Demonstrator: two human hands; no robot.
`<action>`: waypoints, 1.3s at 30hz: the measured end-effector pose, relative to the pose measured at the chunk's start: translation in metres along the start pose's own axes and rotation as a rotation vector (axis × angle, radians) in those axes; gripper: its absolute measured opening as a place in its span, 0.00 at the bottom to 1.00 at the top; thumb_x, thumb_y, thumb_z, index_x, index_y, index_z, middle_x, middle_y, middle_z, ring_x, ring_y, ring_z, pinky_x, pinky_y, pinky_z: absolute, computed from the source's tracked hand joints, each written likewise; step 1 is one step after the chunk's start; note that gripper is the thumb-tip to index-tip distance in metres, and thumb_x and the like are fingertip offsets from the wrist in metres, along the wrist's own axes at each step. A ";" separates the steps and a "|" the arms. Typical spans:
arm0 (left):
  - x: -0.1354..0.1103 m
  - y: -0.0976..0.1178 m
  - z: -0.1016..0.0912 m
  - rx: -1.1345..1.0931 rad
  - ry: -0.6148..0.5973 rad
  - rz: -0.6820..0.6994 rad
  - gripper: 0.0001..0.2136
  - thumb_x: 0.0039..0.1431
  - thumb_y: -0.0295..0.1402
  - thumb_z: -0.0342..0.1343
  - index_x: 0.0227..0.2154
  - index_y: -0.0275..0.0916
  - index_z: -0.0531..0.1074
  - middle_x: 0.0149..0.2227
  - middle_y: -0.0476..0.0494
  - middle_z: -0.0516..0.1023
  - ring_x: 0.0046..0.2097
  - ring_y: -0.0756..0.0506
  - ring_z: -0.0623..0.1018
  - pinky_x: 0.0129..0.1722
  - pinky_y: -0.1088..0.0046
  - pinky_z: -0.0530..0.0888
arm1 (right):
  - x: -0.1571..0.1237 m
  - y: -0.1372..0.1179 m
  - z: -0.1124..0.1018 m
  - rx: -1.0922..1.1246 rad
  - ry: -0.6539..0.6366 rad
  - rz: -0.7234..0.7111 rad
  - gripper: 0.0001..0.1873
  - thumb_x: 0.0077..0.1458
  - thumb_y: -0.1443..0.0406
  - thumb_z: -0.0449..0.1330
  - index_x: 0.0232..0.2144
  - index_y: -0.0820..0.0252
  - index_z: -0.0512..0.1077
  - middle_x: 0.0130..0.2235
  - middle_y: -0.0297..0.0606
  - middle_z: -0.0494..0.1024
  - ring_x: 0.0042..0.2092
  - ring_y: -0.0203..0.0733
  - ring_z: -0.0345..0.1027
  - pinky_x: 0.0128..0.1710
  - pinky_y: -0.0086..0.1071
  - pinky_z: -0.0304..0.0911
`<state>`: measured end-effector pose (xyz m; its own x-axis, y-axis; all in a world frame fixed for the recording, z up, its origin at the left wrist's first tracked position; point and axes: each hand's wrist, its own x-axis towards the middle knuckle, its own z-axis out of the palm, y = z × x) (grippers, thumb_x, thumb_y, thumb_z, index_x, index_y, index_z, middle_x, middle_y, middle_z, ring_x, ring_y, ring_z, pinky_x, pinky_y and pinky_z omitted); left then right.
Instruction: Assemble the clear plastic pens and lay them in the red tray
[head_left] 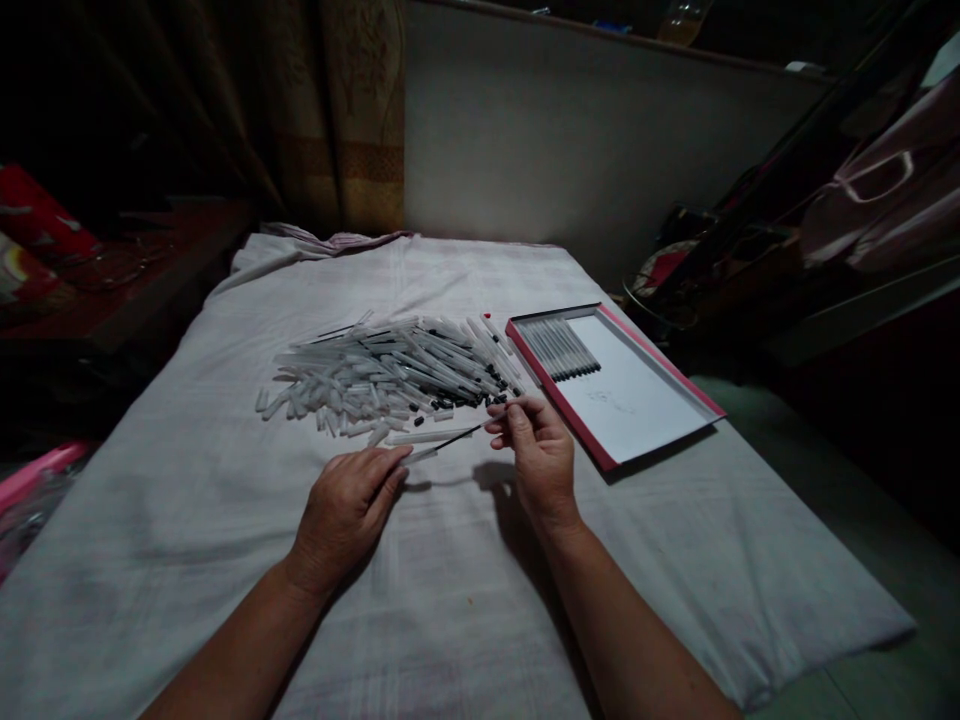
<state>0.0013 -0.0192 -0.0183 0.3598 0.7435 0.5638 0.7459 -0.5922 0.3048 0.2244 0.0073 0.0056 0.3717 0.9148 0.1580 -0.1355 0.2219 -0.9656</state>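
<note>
White cloth [457, 610], lightly creased; thin dark rod [459, 437] between the hands, long axis slanting away rightward; left hand [346, 512] pinches at its left end, right hand [543, 460] at its right; pen parts [375, 370] heaped beyond; red-edged tray [660, 368] nearer the right hand.

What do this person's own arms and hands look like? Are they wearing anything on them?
They are bare human limbs. The left hand and right hand wear no gloves, and I see no rings. The left forearm and right forearm show no sleeves, watch or bracelet, and no cables or markings stand out in this dim light.
</note>
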 end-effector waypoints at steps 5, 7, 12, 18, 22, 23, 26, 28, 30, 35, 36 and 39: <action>-0.001 0.000 0.000 0.011 0.016 0.012 0.11 0.69 0.35 0.52 0.50 0.39 0.73 0.40 0.43 0.83 0.41 0.44 0.82 0.42 0.68 0.73 | -0.019 0.015 0.009 -0.188 -0.224 -0.078 0.06 0.55 0.62 0.62 0.31 0.58 0.78 0.31 0.38 0.81 0.32 0.39 0.75 0.30 0.30 0.71; -0.001 0.000 0.000 0.017 0.020 0.011 0.11 0.69 0.35 0.52 0.50 0.39 0.72 0.40 0.43 0.83 0.41 0.44 0.82 0.42 0.68 0.73 | -0.026 0.020 0.012 -0.260 -0.327 -0.179 0.07 0.56 0.65 0.61 0.33 0.57 0.81 0.34 0.40 0.82 0.37 0.41 0.76 0.37 0.32 0.72; -0.001 -0.003 0.000 0.042 0.079 -0.015 0.11 0.70 0.34 0.50 0.49 0.38 0.72 0.40 0.42 0.84 0.40 0.44 0.82 0.42 0.67 0.74 | -0.018 0.020 0.015 -0.442 -0.475 -0.335 0.15 0.61 0.66 0.56 0.46 0.56 0.79 0.42 0.42 0.82 0.44 0.41 0.76 0.46 0.34 0.70; 0.000 -0.004 -0.002 0.068 0.116 -0.030 0.10 0.69 0.33 0.49 0.49 0.39 0.72 0.42 0.41 0.83 0.43 0.43 0.81 0.44 0.66 0.74 | 0.020 0.006 0.034 -1.140 -0.694 -0.300 0.14 0.62 0.65 0.56 0.44 0.53 0.81 0.45 0.41 0.81 0.45 0.43 0.75 0.43 0.32 0.68; 0.002 -0.006 -0.003 0.083 0.114 -0.039 0.10 0.70 0.33 0.49 0.49 0.40 0.72 0.42 0.41 0.83 0.43 0.43 0.81 0.43 0.66 0.75 | 0.035 -0.003 0.055 -1.420 -0.866 -0.331 0.14 0.63 0.62 0.55 0.45 0.53 0.80 0.46 0.42 0.80 0.45 0.46 0.75 0.41 0.34 0.67; 0.002 -0.006 -0.003 0.083 0.111 -0.038 0.10 0.70 0.33 0.49 0.48 0.40 0.72 0.42 0.41 0.83 0.43 0.43 0.81 0.42 0.66 0.75 | 0.037 -0.003 0.059 -1.446 -0.894 -0.343 0.14 0.62 0.62 0.56 0.44 0.53 0.80 0.46 0.43 0.80 0.45 0.47 0.76 0.40 0.34 0.67; 0.003 -0.005 -0.003 0.079 0.096 -0.036 0.11 0.70 0.33 0.48 0.49 0.41 0.72 0.41 0.42 0.83 0.42 0.43 0.81 0.42 0.66 0.75 | 0.042 -0.002 0.066 -1.430 -0.926 -0.388 0.12 0.60 0.64 0.57 0.41 0.56 0.81 0.44 0.46 0.81 0.42 0.48 0.76 0.38 0.34 0.66; 0.003 -0.005 -0.003 0.076 0.095 -0.038 0.11 0.69 0.33 0.49 0.49 0.41 0.72 0.41 0.42 0.82 0.43 0.43 0.81 0.43 0.66 0.75 | 0.044 -0.001 0.064 -1.348 -0.901 -0.399 0.09 0.59 0.66 0.59 0.38 0.57 0.81 0.42 0.46 0.82 0.40 0.47 0.76 0.37 0.33 0.65; 0.002 -0.005 -0.003 0.072 0.100 -0.036 0.11 0.69 0.33 0.49 0.49 0.40 0.72 0.42 0.41 0.82 0.43 0.43 0.81 0.43 0.66 0.75 | 0.045 0.001 0.056 -1.193 -0.840 -0.353 0.06 0.56 0.67 0.62 0.34 0.57 0.80 0.37 0.42 0.82 0.37 0.44 0.75 0.36 0.32 0.65; 0.000 -0.005 -0.001 0.037 0.062 -0.043 0.11 0.69 0.33 0.50 0.50 0.41 0.72 0.42 0.42 0.82 0.44 0.42 0.81 0.44 0.65 0.75 | 0.026 0.006 0.016 -0.481 -0.575 -0.028 0.04 0.50 0.64 0.65 0.29 0.59 0.77 0.26 0.30 0.78 0.27 0.34 0.70 0.28 0.27 0.64; -0.001 -0.005 0.000 0.040 0.051 -0.042 0.11 0.69 0.33 0.50 0.50 0.41 0.72 0.43 0.41 0.82 0.44 0.42 0.81 0.44 0.65 0.75 | 0.018 0.007 0.008 -0.345 -0.533 0.043 0.07 0.49 0.62 0.66 0.32 0.59 0.78 0.26 0.30 0.78 0.26 0.34 0.69 0.27 0.26 0.64; -0.002 -0.003 0.000 0.068 0.024 -0.028 0.12 0.69 0.35 0.50 0.50 0.40 0.73 0.43 0.40 0.82 0.44 0.41 0.81 0.44 0.64 0.75 | -0.004 0.010 -0.006 -0.102 -0.451 0.227 0.16 0.48 0.61 0.66 0.40 0.59 0.79 0.29 0.32 0.80 0.26 0.32 0.71 0.25 0.25 0.64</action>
<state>-0.0017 -0.0186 -0.0207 0.3256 0.7510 0.5744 0.7919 -0.5486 0.2683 0.2268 0.0041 -0.0055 -0.0926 0.9957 -0.0061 -0.0679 -0.0124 -0.9976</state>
